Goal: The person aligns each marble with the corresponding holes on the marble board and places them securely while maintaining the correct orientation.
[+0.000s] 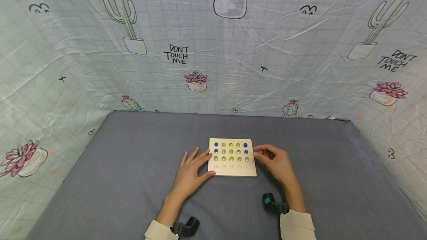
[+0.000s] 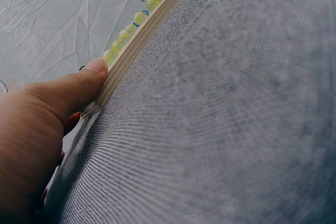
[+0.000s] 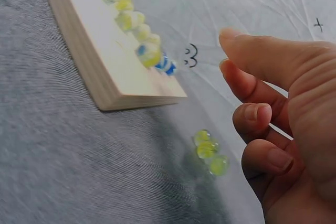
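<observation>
A pale wooden board (image 1: 233, 172) with rows of round dimples lies flat on the cloth. Yellow-green marbles (image 1: 231, 151) fill most of its three far rows, and blue marbles (image 1: 245, 152) sit at both ends of the two farthest. The nearest row shows bare dimples. My left hand (image 1: 187, 176) is spread at the board's left side, thumb touching the near corner. Just off the right edge is my right hand (image 1: 277, 164), thumb and forefinger close together with nothing visible between them. Three loose yellow-green marbles (image 3: 207, 149) lie near its curled fingers in the right wrist view.
Grey cloth (image 1: 133, 180) covers the table. A pale curtain printed with cacti (image 1: 233, 66) hangs behind it and along both sides. Each wrist wears a black camera band, the left one (image 1: 186, 227) and the right one (image 1: 275, 205).
</observation>
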